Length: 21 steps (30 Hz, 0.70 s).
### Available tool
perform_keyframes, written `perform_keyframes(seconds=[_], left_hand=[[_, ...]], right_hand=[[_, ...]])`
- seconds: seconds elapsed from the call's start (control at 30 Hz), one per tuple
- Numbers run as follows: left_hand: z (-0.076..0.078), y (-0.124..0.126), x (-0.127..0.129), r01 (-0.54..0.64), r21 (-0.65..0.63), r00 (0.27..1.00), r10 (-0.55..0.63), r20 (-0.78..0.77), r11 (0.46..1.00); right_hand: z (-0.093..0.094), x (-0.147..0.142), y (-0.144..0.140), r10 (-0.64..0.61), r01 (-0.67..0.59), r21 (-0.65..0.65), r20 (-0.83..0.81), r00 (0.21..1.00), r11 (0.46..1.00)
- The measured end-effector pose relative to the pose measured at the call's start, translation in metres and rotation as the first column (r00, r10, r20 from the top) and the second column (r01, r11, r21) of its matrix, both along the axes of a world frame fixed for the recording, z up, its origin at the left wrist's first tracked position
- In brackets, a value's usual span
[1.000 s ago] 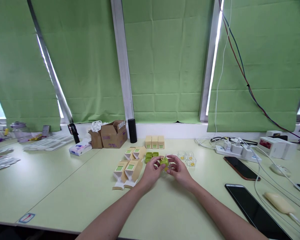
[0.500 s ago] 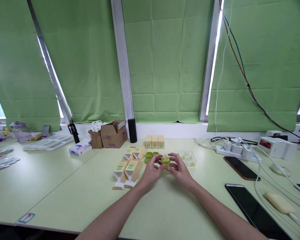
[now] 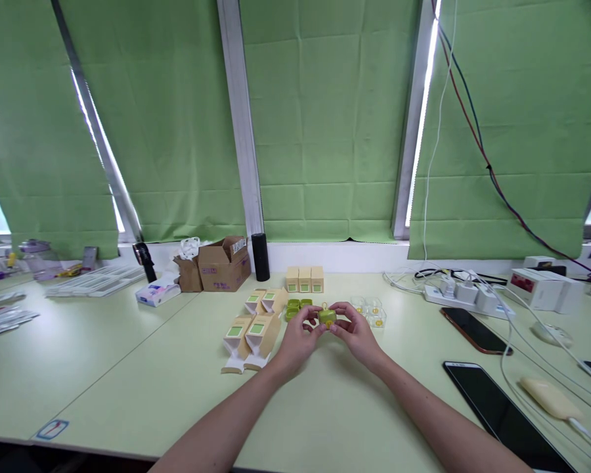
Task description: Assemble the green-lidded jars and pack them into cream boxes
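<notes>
Between my fingertips is a small green case (image 3: 327,318) with a gold ring on top and a yellow mark low on its front. My left hand (image 3: 298,336) grips its left side, and my right hand (image 3: 357,334) grips its right side. Behind my left hand several green square pieces (image 3: 293,307) lie on the table, partly hidden. Clear plastic cups (image 3: 374,309) with yellow spots inside sit just beyond my right hand. To the left are open beige boxes (image 3: 260,332) with green windows and white flaps folded out.
Three closed beige boxes (image 3: 305,280) stand at the back, near a black cylinder (image 3: 261,257) and a cardboard carton (image 3: 224,266). On the right lie a tablet (image 3: 502,414), a phone (image 3: 477,330), a power strip (image 3: 465,301) and loose cables. A tissue pack (image 3: 158,293) is at left.
The green case has turned upright in my fingers, so its ring now points up and its front mark shows more. Both hands stay in nearly the same place.
</notes>
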<state>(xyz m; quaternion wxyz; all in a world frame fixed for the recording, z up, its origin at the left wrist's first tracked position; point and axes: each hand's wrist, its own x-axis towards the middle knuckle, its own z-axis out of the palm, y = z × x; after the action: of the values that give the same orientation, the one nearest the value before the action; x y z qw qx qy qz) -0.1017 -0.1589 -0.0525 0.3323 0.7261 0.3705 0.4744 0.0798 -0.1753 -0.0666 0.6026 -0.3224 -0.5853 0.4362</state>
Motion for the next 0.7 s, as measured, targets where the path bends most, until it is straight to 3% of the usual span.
perform_keyframes(seconds=[0.4,0.57,0.7], left_hand=[[-0.0011,-0.003,0.004,-0.054,-0.002,0.998,0.054,0.024,0.999],[-0.0019,-0.001,0.0029,-0.039,-0.018,0.997,0.04,0.062,0.999],[-0.0038,0.0011,0.0019,0.011,0.004,0.995,-0.011,0.101,1.0]], right_hand=[[-0.001,-0.0017,-0.0017,0.066,-0.066,-0.008,-0.042,0.997,0.998],[0.0014,-0.0025,-0.0028,0.127,-0.143,-0.064,-0.21,0.97,0.988],[0.0009,0.0027,0.0011,0.183,-0.256,-0.134,-0.405,0.896,0.957]])
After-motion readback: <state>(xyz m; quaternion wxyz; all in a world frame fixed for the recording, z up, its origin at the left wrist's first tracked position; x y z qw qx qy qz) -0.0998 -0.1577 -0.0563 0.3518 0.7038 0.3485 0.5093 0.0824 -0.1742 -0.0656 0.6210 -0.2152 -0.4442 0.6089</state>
